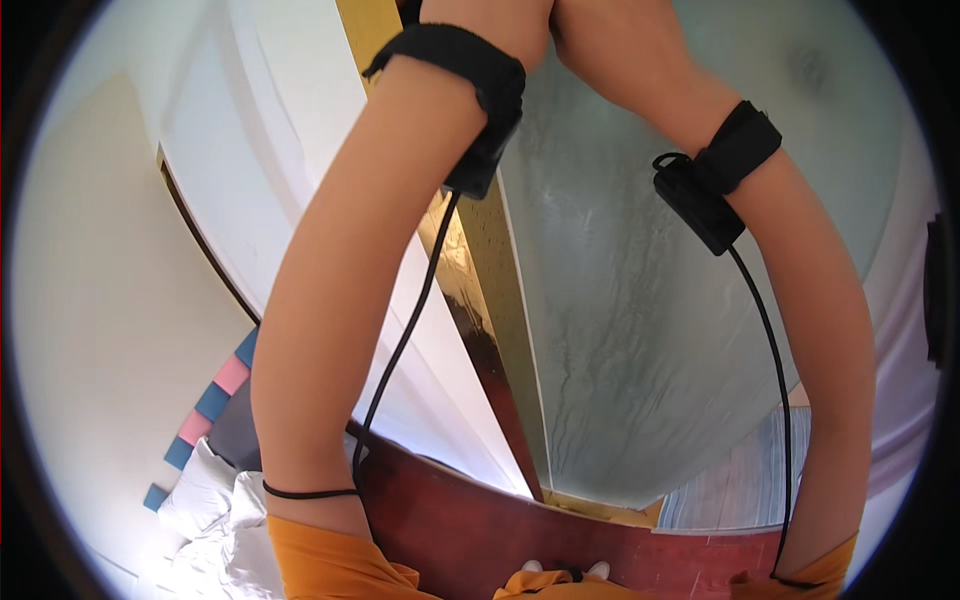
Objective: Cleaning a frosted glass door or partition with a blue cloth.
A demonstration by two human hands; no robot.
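Both my arms reach up and forward, and they come together at the top edge. Of my left hand (490, 22) only the part just past the wrist shows. Beside it, my right hand (622, 42) is cut off the same way; the two nearly meet. The fingers of both are outside the picture, so whatever they hold or touch is hidden. Behind them stands a large grey-green glass panel (640, 290) with a gold frame (505, 300). A black strap (445, 60) wraps my left wrist, another strap (745, 145) my right; each carries a small cabled box.
To the left, a white wall (90, 250) rises over white pillows (205, 490) and a pink-and-blue checked edging (210, 402). Below lies a dark red floor (470, 520), with a blue striped mat (745, 470) beyond the glass. My white shoes (599, 569) show at the bottom.
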